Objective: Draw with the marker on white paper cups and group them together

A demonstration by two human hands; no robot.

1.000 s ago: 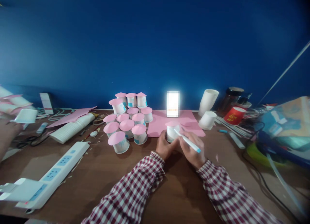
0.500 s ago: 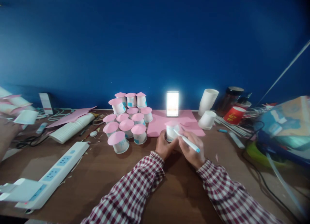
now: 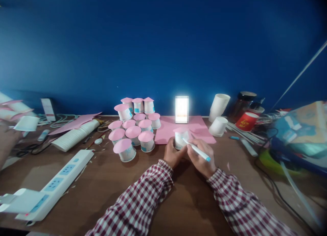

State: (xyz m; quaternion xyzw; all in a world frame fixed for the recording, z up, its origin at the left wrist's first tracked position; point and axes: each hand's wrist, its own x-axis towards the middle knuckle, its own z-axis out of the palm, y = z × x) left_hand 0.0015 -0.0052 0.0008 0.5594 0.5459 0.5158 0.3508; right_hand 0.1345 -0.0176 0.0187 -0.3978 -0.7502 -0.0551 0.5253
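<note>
A white paper cup [image 3: 179, 140] with a pink paper top is upside down in front of me, its lower part between my fingers. My left hand [image 3: 173, 152] is closed round the cup's left and near side. In my right hand [image 3: 203, 157] is a white marker pen [image 3: 199, 151] with a light blue end, its tip against or very close to the cup's wall. Several finished-looking cups with pink paper tops [image 3: 127, 151] and blue patches stand grouped to the left. Under and behind the held cup lies a pink paper sheet [image 3: 163, 134].
A power strip [image 3: 60, 181] with plugs lies at the left front, near a cup stack [image 3: 76, 135] on its side. White cups [image 3: 218, 126], a red cup [image 3: 247, 122] and a bag [image 3: 304, 127] are at the right. Another person's hand [image 3: 9, 140] holds a cup at far left.
The marker pen's tip has shifted very slightly on the cup's wall. Both hands otherwise keep their places.
</note>
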